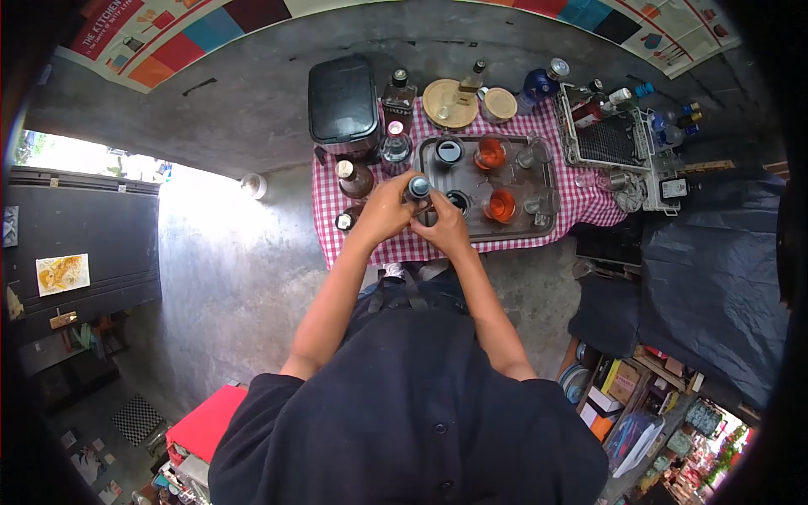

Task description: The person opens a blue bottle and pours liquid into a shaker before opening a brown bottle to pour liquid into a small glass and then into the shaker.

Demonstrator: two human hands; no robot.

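Two bare hands, head view, above the near left part of the counter [391, 252], which wears a red-and-white checked cloth.

One dark-topped container [417, 188], probably a bottle: between the hands, round top facing the camera, long axis seemingly close to upright. Body mostly covered by fingers; exact tilt cannot be told.

Left hand [385, 209]: grip closed, fingers wrapped about the container from its left side.

Right hand [446, 225]: grip closed, fingers bent against the container's right and near side. Whether the palm has anything more in it cannot be told.

One brown tray [497, 236]: to the right of the container, its left edge just beside the hands.

Two glasses of dark liquid, left column of the tray: the far glass [449, 151] lies ahead and slightly right of the container; the near glass [459, 202], partly hidden, sits just beside the right hand, the nearer of the two hands to it.

Two glasses of red liquid, middle column: far one [491, 154], near one [500, 205].

Several bottles left of the tray, among them one brown bottle [356, 180] near the left hand, and one clear bottle [396, 149] ahead of it.
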